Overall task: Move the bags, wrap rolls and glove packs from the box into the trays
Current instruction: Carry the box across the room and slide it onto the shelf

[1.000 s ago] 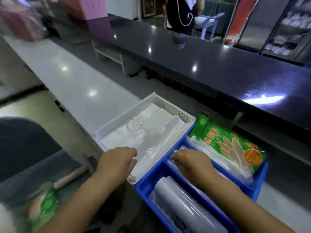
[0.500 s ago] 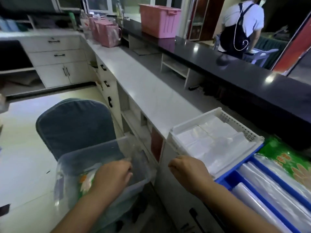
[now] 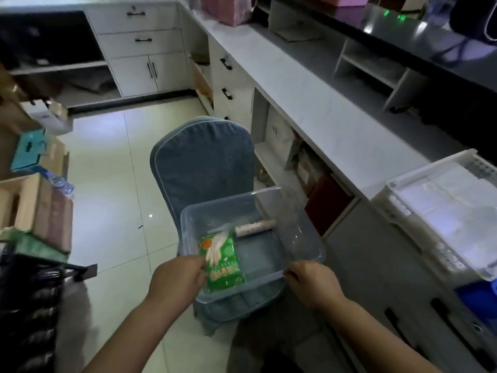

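Note:
A clear plastic box [image 3: 301,232] sits on a blue chair seat below me. Inside it lie a green glove pack [image 3: 223,262] and a pale wrap roll [image 3: 255,226] near the far wall. My left hand [image 3: 177,278] pinches the near left edge of the glove pack at the box's front corner. My right hand [image 3: 312,284] grips the box's near right rim. At the right edge, a white tray [image 3: 398,211] with folded clear bags stands on the counter, and a corner of the blue tray [image 3: 476,297] shows beside it.
The blue padded chair [image 3: 201,160] stands against a long white counter [image 3: 309,98] with open shelves and drawers under it. Cardboard boxes [image 3: 35,203] and a dark rack [image 3: 29,305] crowd the left. Pale tiled floor [image 3: 107,170] lies between.
My view swung left from the trays to the box on the chair. My left hand went into the box and took the green glove pack; my right hand left the trays and took the box's rim.

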Demonstrator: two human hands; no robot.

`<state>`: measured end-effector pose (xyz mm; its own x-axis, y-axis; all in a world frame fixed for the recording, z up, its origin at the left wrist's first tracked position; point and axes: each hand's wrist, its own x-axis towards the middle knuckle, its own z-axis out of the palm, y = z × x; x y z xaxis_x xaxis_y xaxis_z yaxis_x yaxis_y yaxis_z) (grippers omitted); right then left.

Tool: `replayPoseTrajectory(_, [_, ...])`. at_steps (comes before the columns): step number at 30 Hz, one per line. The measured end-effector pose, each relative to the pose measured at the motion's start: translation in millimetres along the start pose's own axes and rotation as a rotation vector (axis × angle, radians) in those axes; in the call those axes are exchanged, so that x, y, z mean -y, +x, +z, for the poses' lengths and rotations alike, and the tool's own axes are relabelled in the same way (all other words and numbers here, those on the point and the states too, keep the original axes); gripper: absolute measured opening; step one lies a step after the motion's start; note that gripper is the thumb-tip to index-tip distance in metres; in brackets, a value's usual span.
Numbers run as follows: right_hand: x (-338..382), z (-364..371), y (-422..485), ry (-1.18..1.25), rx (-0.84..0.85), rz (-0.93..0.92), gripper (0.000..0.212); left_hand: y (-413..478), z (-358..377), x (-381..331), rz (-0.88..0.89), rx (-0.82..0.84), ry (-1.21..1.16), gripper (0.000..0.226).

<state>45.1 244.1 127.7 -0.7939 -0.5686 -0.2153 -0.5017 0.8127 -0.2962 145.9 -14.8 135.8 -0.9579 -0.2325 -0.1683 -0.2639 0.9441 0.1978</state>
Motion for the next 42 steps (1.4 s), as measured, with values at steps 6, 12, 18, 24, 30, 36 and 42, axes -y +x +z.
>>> replayPoseTrajectory(6, [-21.4,25.3,37.0,0.041,0.079,0.141,0.020,49.9,20.1,18.1,0.002,0.072,-0.015,0.018])
replayPoseTrajectory(12, [-34.8,45.5,96.6,0.161,0.134,0.306,0.017,110.4,14.0,46.7,-0.047,0.133,0.036,0.019])
replayPoseTrajectory(18, [-37.0,52.4,137.4,0.265,0.171,0.423,0.019,174.8,2.4,56.1,-0.029,0.153,0.082,0.022])
replayPoseTrajectory(24, [-43.1,59.2,137.4,0.304,0.150,0.591,0.015,244.0,14.0,32.4,0.166,0.249,0.110,0.019])
replayPoseTrajectory(30, [-35.2,87.0,122.8,0.388,0.160,0.902,0.020,322.1,38.8,16.8,0.375,0.321,0.179,0.020])
replayPoseTrajectory(36, [5.1,116.4,130.3,0.495,0.091,1.299,0.026,380.7,70.6,14.7,0.533,0.412,0.168,0.023])
replayPoseTrajectory(42, [41.7,144.3,158.0,0.689,-0.197,1.626,0.030,412.5,97.0,23.7,0.606,0.530,0.172,0.016])
